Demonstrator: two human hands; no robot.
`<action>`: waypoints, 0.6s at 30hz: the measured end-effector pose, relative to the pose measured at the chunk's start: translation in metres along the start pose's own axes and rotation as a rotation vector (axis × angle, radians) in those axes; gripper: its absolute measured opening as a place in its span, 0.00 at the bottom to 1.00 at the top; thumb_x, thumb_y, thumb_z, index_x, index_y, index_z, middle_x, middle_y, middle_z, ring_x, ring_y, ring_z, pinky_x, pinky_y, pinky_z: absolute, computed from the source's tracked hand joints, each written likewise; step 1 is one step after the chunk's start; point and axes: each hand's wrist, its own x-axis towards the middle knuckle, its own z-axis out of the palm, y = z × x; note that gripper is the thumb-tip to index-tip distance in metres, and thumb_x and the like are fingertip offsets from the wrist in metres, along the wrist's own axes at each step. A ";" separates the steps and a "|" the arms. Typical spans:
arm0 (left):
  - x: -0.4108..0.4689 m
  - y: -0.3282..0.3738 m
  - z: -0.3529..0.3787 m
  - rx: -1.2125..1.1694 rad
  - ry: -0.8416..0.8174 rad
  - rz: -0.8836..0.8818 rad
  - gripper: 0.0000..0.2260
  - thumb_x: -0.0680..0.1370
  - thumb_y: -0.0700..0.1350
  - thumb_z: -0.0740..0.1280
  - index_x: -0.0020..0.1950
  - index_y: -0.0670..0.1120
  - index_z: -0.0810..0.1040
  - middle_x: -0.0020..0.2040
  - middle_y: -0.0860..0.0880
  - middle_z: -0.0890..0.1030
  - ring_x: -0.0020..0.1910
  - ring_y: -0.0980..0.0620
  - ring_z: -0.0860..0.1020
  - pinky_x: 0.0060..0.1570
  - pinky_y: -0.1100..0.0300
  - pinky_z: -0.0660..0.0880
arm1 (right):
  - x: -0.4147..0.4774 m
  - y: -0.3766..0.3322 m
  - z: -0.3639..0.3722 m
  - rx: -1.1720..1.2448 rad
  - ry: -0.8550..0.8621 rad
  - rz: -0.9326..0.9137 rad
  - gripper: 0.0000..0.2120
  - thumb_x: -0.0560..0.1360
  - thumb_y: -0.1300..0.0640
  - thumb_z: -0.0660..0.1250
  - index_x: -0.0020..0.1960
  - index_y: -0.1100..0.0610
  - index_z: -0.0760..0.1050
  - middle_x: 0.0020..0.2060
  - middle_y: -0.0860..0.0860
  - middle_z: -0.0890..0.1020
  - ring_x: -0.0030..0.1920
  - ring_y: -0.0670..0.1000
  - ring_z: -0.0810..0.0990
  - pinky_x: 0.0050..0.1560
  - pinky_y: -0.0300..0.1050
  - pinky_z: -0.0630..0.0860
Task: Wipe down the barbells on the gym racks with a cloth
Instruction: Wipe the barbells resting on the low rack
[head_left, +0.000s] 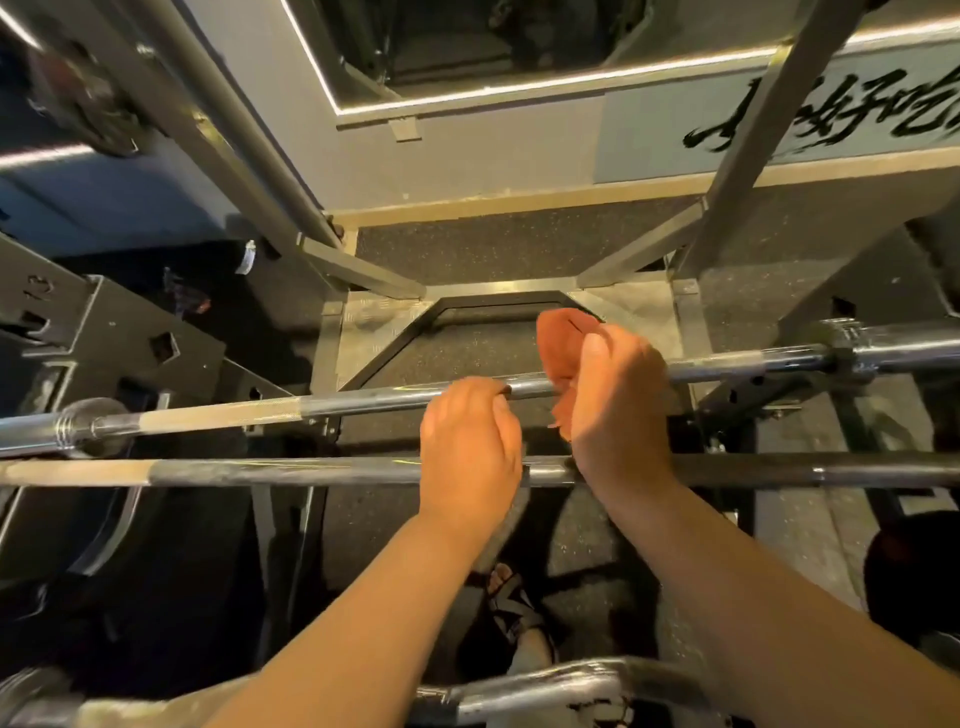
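Barbell (363, 402), a long steel bar, ran across the whole view from left to right on a gym rack (753, 135) and passed under the fingers (493, 387) of both hands. A second bar (311, 472), darker, lay parallel on the near side of the fingers, beneath both wrists. Grey uprights of the rack rose beyond the fingers on either side. The left hand (467, 447) reached over the second bar, its fingers hooked over the barbell and holding it. Just right of those fingers, the right hand (618, 410) gripped an orange cloth (561, 343), bunched in the fist and pressed against the barbell. How far the cloth went round the underside could not be seen.

The step in hand appeared to be wiping the middle of the shaft. To do it well, the cloth would best be wrapped fully round the bar, squeezed firmly, and drawn from the fingers outward to the collar (841, 358) far to their right, while the left hand steadied the bar against rolling. The paler knurled stretch (208, 415) left of the fingers would likely need slower passes, since grime lodges in rough metal. The second bar would want the same.
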 end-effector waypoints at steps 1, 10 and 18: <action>0.010 -0.008 -0.001 0.031 -0.001 0.002 0.17 0.84 0.47 0.53 0.60 0.44 0.79 0.54 0.48 0.80 0.57 0.48 0.77 0.63 0.50 0.72 | 0.004 0.004 0.012 -0.134 -0.102 -0.101 0.11 0.85 0.58 0.55 0.49 0.59 0.74 0.43 0.52 0.76 0.44 0.54 0.75 0.48 0.52 0.74; 0.058 -0.038 0.011 0.263 -0.141 -0.004 0.24 0.84 0.51 0.42 0.40 0.51 0.74 0.40 0.52 0.76 0.51 0.48 0.78 0.69 0.48 0.68 | 0.034 0.017 0.044 -0.740 -0.607 -0.436 0.12 0.81 0.48 0.61 0.53 0.54 0.78 0.47 0.53 0.81 0.47 0.56 0.77 0.52 0.54 0.75; 0.059 -0.035 0.008 0.264 -0.182 -0.038 0.22 0.84 0.53 0.41 0.43 0.52 0.72 0.42 0.53 0.77 0.48 0.50 0.77 0.59 0.52 0.68 | 0.021 0.022 0.027 -0.689 -0.684 -0.273 0.20 0.83 0.47 0.47 0.64 0.55 0.72 0.60 0.52 0.75 0.63 0.55 0.71 0.71 0.54 0.65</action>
